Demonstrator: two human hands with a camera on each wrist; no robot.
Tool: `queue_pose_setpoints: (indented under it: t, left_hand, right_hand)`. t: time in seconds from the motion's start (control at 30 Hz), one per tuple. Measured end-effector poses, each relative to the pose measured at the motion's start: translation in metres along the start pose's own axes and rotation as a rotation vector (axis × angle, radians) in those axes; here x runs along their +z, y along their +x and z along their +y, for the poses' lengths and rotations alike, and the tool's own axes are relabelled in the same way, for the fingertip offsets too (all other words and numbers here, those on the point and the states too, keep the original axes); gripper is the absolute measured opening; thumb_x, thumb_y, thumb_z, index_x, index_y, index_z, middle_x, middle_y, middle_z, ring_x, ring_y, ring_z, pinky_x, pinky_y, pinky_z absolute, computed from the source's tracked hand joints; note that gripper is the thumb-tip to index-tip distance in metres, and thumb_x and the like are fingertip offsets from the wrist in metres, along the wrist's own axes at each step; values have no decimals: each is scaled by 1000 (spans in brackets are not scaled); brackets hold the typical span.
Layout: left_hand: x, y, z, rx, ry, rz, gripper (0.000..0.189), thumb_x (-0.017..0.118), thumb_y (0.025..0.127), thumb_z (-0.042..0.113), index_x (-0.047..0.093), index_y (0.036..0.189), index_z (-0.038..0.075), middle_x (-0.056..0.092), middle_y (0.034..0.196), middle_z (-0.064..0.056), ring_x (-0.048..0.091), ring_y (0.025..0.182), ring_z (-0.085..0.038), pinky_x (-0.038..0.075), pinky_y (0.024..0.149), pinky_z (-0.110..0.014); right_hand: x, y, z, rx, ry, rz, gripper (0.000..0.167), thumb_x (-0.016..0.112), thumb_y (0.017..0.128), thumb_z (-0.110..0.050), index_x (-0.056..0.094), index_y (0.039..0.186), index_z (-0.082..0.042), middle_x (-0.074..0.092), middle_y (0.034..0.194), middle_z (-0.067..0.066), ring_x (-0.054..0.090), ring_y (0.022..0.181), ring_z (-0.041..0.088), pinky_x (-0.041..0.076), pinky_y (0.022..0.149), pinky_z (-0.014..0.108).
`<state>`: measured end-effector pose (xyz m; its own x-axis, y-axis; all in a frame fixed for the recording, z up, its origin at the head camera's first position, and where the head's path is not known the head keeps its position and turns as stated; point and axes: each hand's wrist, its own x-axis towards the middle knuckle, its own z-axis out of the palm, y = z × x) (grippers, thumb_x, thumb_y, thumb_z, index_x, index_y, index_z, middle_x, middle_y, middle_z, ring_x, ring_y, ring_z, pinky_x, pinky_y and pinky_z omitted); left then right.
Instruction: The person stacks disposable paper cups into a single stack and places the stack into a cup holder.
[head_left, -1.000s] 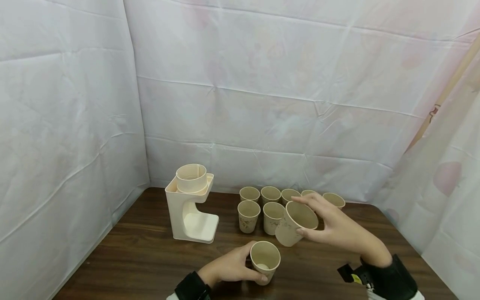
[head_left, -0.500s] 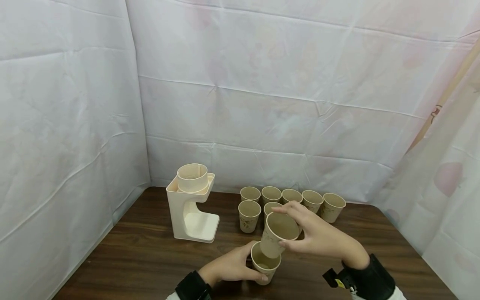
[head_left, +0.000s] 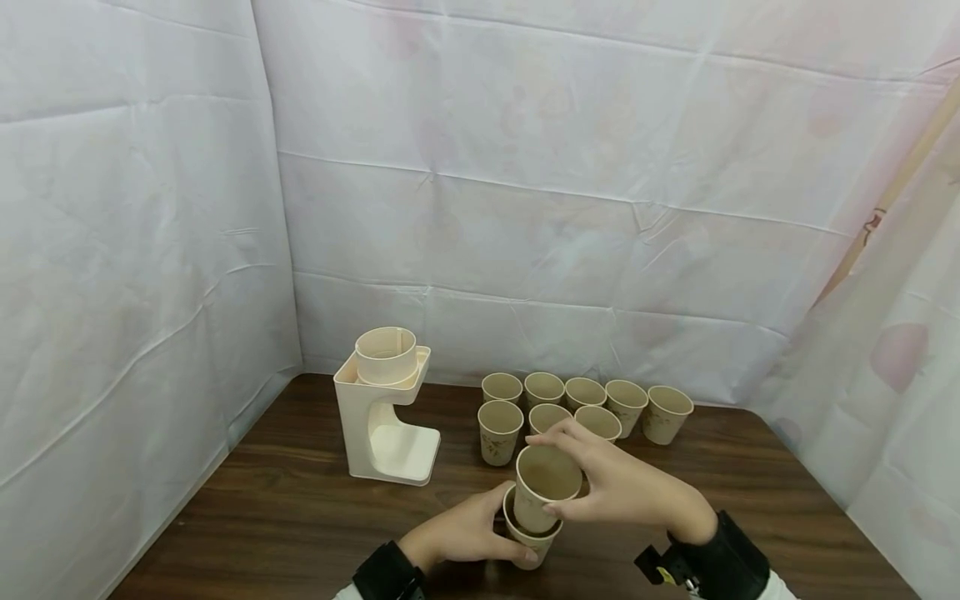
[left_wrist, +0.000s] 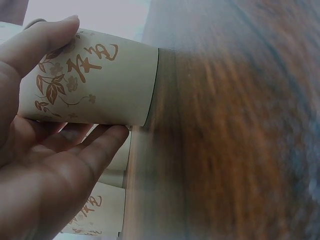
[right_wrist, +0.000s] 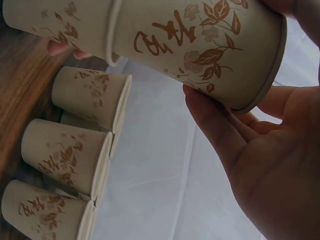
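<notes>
Upper cup (head_left: 542, 489) sitting partway inside lower cup (head_left: 542, 546), rim well above. Could be wedging crooked if right hand (head_left: 611, 479) is pushing off-axis; lower cup could be denting or skidding if left hand (head_left: 468, 529) is squeezing hard or slackening. Upper cup lying left of right palm, thumb and fingers pinching its wall. Left hand gripping lower cup's side. Other cups (head_left: 498, 437) standing beyond.

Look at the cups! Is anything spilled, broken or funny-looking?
Nothing stands out. The cups in two rows stand upright on the table, with no spill or damage that I can see. The upper held cup is partly inside the lower held cup.
</notes>
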<state>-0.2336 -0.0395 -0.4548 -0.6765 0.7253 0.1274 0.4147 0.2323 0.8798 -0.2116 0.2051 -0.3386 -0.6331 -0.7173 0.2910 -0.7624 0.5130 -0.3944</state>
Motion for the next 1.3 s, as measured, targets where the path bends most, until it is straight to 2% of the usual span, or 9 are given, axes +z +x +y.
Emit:
queue_pose_setpoints:
  t: [0.23,0.4,0.63,0.8,1.07,1.3]
  left_hand:
    - [1,1,1,30,6,4,66,83,83,32,49,139,29,59,123,16,55,116,-6,44,98,-29]
    - [1,1,-2,22,-1,-2,71,83,83,34,45,143,31,59,126,15,54,117,-5,43,98,-29]
    - [1,1,-3,13,-26,-14,73,83,83,34,44,144,31,60,126,11,55,116,-6,44,97,-27]
    - [1,1,-3,26,-60,-22,71,82,84,32,44,143,31,62,125,9,57,115,-7,45,96,-27]
    - [1,-1,-1,30,-39,1,69,82,83,34,46,142,33,65,120,8,59,112,-9,44,96,-27]
    - [2,-1,0,67,-60,-11,64,80,86,30,48,141,25,65,122,4,60,113,-12,45,95,-27]
  right_hand:
    - [11,-1,4,-8,9,-17,66,82,84,-30,51,142,-21,49,123,-9,53,109,9,49,89,28]
    - [18,-2,6,16,30,-49,67,80,86,-41,51,142,-22,49,124,-8,54,107,11,50,88,30]
    - [24,-2,5,53,59,-88,71,79,85,-45,50,144,-17,48,125,-6,55,110,12,49,92,31]
    - [28,-3,7,37,52,-93,73,79,85,-46,50,144,-14,48,125,-5,55,110,12,48,94,31]
    - [32,-2,7,16,63,-109,72,76,87,-49,49,144,-13,48,121,-4,54,110,12,48,93,30]
    - [37,-4,8,51,66,-112,73,76,86,-52,51,142,-12,49,121,-3,54,111,11,48,94,30]
